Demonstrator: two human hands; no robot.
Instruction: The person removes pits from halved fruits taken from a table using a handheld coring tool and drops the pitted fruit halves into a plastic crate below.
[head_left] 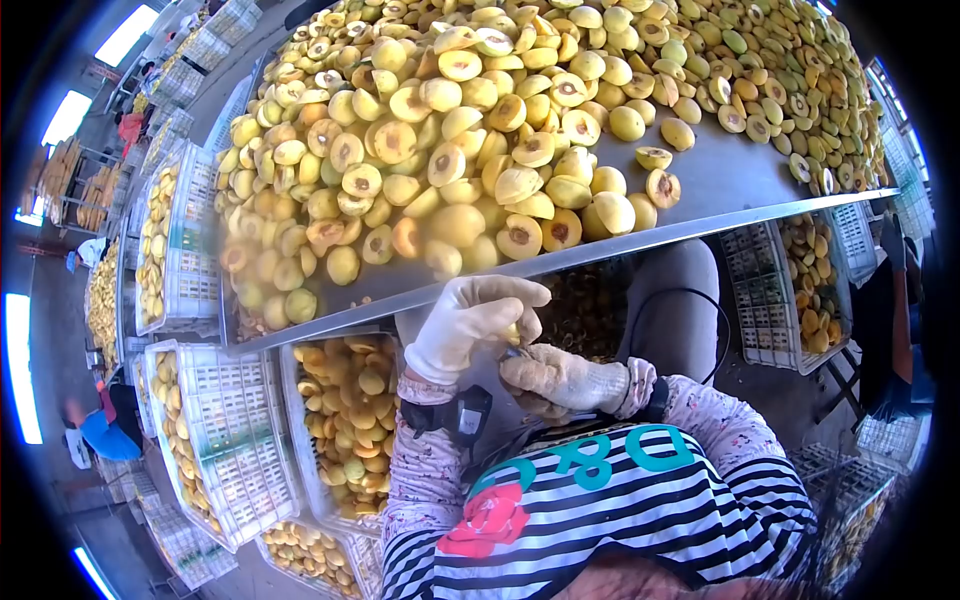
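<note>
Fruit (514, 331) sits pinched in L hand (475, 325), mid-frame; R hand (562, 380) is curled round prob. a tool (513, 352), mostly hidden; best keep fruit steady, L fingers clear.

The tabletop (725, 170) appears to be of smooth metal with a dull shine, and its edge (590, 245) is brighter. The fruit halves (520, 236) have smooth, slightly glossy skin. The gloves (592, 384) look like matt, knitted cloth; the crates (235, 430) are plastic, and the shirt (640, 500) is matt cloth.
</note>
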